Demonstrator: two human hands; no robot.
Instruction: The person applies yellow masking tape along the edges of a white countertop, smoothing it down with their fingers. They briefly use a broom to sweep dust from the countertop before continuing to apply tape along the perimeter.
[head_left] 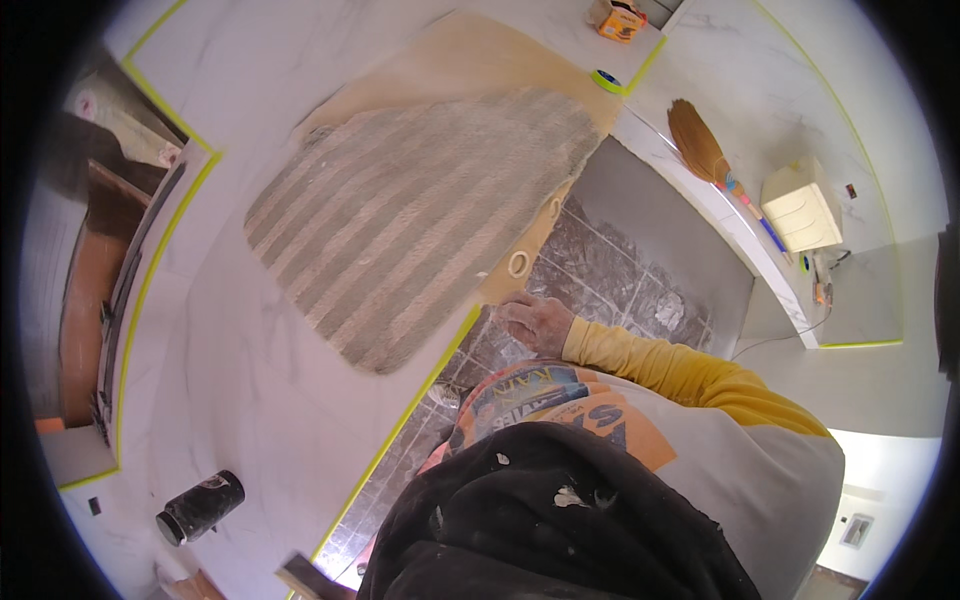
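My right hand [536, 323], in a yellow sleeve, is at the front edge of a white marbled counter [225, 320]. Its fingers curl closed, and what they hold, if anything, is hidden. Just beyond them is the near corner of a light brown sheet [400, 75], with two pale oval rings [518, 264] along its right side. On that sheet lies a dusty grey and pinkish striped cloth [430, 215], spread flat with one end over the bare counter. My left hand is out of view.
Yellow-green tape [400, 455] lines the counter edges. A black tumbler [200, 507] stands at lower left, near a cut-out opening [120, 230]. To the right are a tape roll [607, 81], a brush broom [700, 145] and a cream container [802, 205]. Below lies dusty tiled floor [610, 265].
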